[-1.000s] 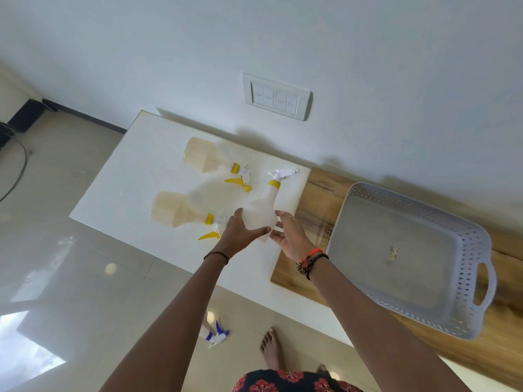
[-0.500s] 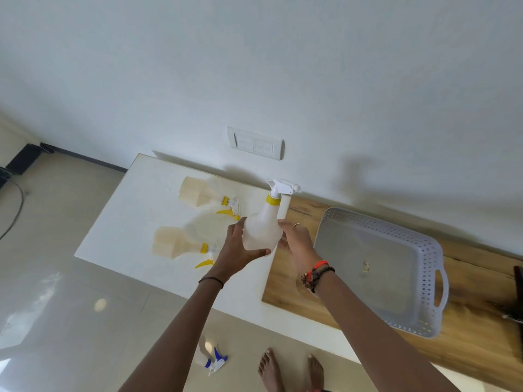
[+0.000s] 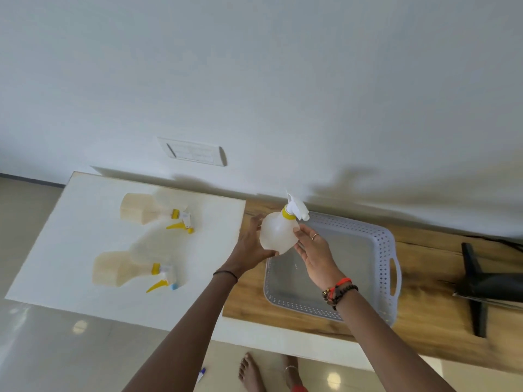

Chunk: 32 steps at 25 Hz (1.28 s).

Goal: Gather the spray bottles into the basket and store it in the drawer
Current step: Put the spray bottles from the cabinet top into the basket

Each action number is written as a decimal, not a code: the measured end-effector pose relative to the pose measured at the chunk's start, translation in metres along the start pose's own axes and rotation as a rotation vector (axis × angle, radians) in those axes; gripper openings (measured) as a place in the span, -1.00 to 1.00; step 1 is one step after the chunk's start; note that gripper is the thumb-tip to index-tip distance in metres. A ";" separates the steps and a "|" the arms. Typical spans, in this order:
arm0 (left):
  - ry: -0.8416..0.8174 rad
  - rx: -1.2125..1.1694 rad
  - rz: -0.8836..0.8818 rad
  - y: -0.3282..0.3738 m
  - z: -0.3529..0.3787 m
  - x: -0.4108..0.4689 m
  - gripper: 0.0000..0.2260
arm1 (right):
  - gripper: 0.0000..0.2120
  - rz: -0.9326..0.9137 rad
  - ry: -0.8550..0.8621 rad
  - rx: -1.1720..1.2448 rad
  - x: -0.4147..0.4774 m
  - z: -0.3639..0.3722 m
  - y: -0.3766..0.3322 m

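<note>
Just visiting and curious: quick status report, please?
Left hand and right hand both grip round white spray bottle, above grey perforated plastic basket. Two clear yellow-trigger bottles lie on white board. Path clear.

Both hands, L hand (image 3: pixel 249 244) & R hand (image 3: pixel 315 254), hold spray bottle (image 3: pixel 276 232) over basket (image 3: pixel 382 250).

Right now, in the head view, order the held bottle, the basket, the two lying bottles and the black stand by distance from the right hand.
1. Held bottle, against the right hand.
2. Basket, just beneath.
3. Far lying bottle and near lying bottle, left: too close to call.
4. Black stand, far right.
</note>
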<state>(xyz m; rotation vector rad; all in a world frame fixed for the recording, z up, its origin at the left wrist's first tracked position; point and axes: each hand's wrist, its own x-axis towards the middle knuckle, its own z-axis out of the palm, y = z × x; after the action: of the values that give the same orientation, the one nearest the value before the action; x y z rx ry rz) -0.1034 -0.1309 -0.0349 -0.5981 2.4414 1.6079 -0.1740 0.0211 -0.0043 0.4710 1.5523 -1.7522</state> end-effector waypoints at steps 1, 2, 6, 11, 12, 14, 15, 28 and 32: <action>-0.010 0.002 -0.009 0.001 0.010 0.007 -0.20 | -0.66 -0.002 0.000 -0.002 0.004 -0.009 -0.001; -0.017 0.001 -0.018 0.000 0.019 0.013 -0.22 | -0.66 -0.001 0.000 -0.003 0.008 -0.017 -0.002; -0.056 0.035 -0.042 -0.006 0.049 0.031 -0.25 | -0.62 0.063 0.030 0.052 0.026 -0.047 0.005; 0.003 0.447 0.003 -0.014 0.067 0.039 -0.25 | -0.53 0.143 0.016 0.187 0.043 -0.069 0.029; 0.011 0.510 0.013 -0.015 0.069 0.039 -0.26 | -0.51 0.139 0.022 0.211 0.045 -0.070 0.034; 0.021 0.612 0.028 -0.018 0.074 0.042 -0.29 | -0.48 0.120 0.042 0.231 0.050 -0.070 0.043; 0.025 0.660 0.034 -0.019 0.077 0.043 -0.31 | -0.47 0.111 0.050 0.232 0.053 -0.069 0.047; 0.199 0.942 0.085 -0.012 0.086 0.047 -0.41 | -0.48 0.083 0.117 0.247 0.074 -0.055 0.045; 0.144 0.823 -0.031 -0.014 0.081 0.051 -0.39 | -0.46 0.092 0.143 0.259 0.077 -0.050 0.044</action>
<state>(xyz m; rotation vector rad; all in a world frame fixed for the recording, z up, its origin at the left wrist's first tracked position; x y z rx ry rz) -0.1509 -0.0749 -0.0976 -0.5931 2.8408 0.4414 -0.2028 0.0478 -0.0987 0.7979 1.3801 -1.8907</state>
